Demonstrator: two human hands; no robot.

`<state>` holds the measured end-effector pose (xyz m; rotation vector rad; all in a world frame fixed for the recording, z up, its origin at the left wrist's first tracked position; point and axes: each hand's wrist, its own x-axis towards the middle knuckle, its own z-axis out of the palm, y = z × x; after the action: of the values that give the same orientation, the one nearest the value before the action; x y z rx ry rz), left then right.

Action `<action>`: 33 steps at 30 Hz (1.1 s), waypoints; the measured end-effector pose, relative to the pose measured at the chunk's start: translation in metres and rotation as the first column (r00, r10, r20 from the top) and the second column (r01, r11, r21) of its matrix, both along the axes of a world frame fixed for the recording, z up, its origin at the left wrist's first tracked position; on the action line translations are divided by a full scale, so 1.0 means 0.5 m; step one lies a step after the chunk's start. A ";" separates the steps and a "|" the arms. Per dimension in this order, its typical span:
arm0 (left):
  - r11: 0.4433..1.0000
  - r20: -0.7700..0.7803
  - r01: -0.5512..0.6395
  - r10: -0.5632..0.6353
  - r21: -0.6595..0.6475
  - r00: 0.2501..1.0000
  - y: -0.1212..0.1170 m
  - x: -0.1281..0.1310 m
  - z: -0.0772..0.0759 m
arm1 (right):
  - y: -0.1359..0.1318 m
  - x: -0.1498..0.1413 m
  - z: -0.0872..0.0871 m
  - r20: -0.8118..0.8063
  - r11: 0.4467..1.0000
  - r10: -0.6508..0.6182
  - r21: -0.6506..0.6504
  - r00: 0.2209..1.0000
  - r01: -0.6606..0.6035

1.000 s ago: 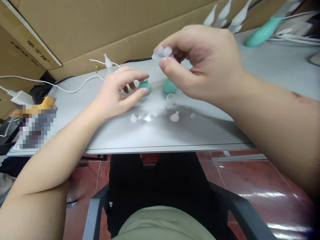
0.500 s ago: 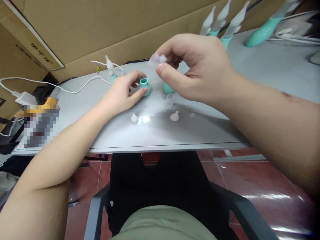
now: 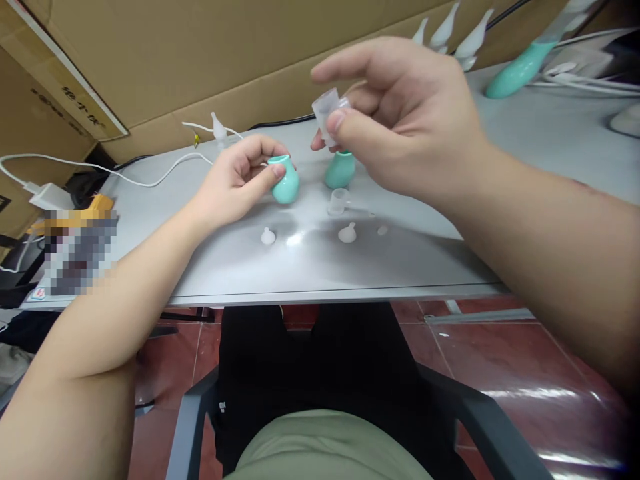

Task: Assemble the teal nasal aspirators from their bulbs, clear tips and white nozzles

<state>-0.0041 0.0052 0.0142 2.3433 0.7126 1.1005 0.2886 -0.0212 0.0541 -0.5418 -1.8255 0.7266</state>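
My left hand (image 3: 245, 175) is closed around a teal squeeze bulb (image 3: 286, 183), its open neck tilted up. Between thumb and fingers, my right hand (image 3: 405, 120) pinches a clear plastic tube piece (image 3: 326, 115) above the table; its index finger is stretched away from it. A second teal bulb (image 3: 341, 171) stands under the right hand, partly covered. Another clear plastic piece (image 3: 339, 201) sits in front of it. Nearer me lie two small white funnel-shaped tips (image 3: 269, 236) and a small whitish disc (image 3: 383, 230).
Several white-nozzled aspirators (image 3: 445, 30) stand behind my right hand, and a larger teal one (image 3: 523, 70) leans at the back right. A white-tipped piece (image 3: 219, 130) stands behind my left hand. White cable (image 3: 150, 181) and a charger (image 3: 51, 197) are at left. Cardboard (image 3: 210, 60) lines the back.
The bulb in my left hand has been lifted and tilted. My right hand has shifted slightly up and right, turning the clear piece, and its index finger has straightened.
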 end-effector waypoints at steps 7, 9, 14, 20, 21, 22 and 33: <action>0.970 0.022 0.025 -0.020 -0.243 1.000 -0.022 0.010 0.011 | 0.004 -0.009 0.004 -0.106 0.992 0.070 -0.096 0.992 -0.081; 0.954 0.038 0.011 0.000 -0.299 0.999 -0.036 0.018 0.015 | 0.005 -0.011 0.002 -0.165 0.981 0.104 -0.148 0.981 -0.129; 0.953 0.053 0.000 0.017 -0.302 0.998 -0.057 0.028 0.031 | 0.000 -0.013 0.006 -0.179 0.934 0.162 -0.291 0.970 -0.210; 0.965 0.035 -0.008 0.018 -0.262 0.999 -0.071 0.038 0.048 | 0.006 -0.009 0.003 -0.194 0.892 0.218 -0.358 0.956 -0.276; 0.963 0.042 -0.006 0.018 -0.269 0.999 -0.075 0.042 0.051 | 0.010 -0.008 0.000 -0.185 0.890 0.222 -0.363 0.957 -0.277; 0.958 0.052 -0.004 0.020 -0.285 0.998 -0.080 0.047 0.054 | 0.013 -0.006 -0.003 -0.179 0.889 0.229 -0.361 0.957 -0.280; 0.969 0.006 -0.085 0.089 -0.233 0.996 -0.089 0.047 0.045 | 0.022 -0.002 -0.011 -0.072 0.913 0.246 -0.316 0.967 -0.256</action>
<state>0.0193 -0.0395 0.0366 2.1208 0.8951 1.0113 0.2875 -0.0102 0.0487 -0.5065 -1.7752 1.2189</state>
